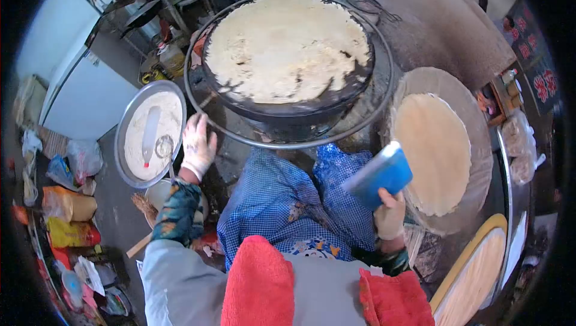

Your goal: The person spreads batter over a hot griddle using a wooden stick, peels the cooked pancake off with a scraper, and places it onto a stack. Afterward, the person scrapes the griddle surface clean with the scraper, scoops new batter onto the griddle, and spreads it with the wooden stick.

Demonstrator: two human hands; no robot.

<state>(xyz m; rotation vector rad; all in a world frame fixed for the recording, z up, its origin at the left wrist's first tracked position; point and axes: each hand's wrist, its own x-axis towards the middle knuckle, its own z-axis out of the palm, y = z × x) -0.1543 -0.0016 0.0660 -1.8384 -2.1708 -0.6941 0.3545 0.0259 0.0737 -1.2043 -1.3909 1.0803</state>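
My left hand (199, 149), in a pale glove, is at the near left of a metal ring (282, 146) around the griddle, its fingers apart and nothing visible in them. I cannot tell if it touches the ring. Beside it stands a metal basin (122, 146) of pale batter (135, 140), with a ladle (164, 146) and a clear red-tipped bottle (151, 131) in it. A thin batter sheet (288, 44) covers most of the round black griddle (288, 107), with ragged gaps at its near edge. At the right, my gloved right hand (391, 215) grips a flat blue scraper (381, 176), tilted upward.
Round flatbread (433, 152) lies on a wide plastic-covered tray (480, 188) at my right. Below it leans a round wooden board (474, 272). Bags and packets (72, 230) crowd the far left, near a white cabinet (90, 98). A sheet-like panel (444, 20) stands behind right.
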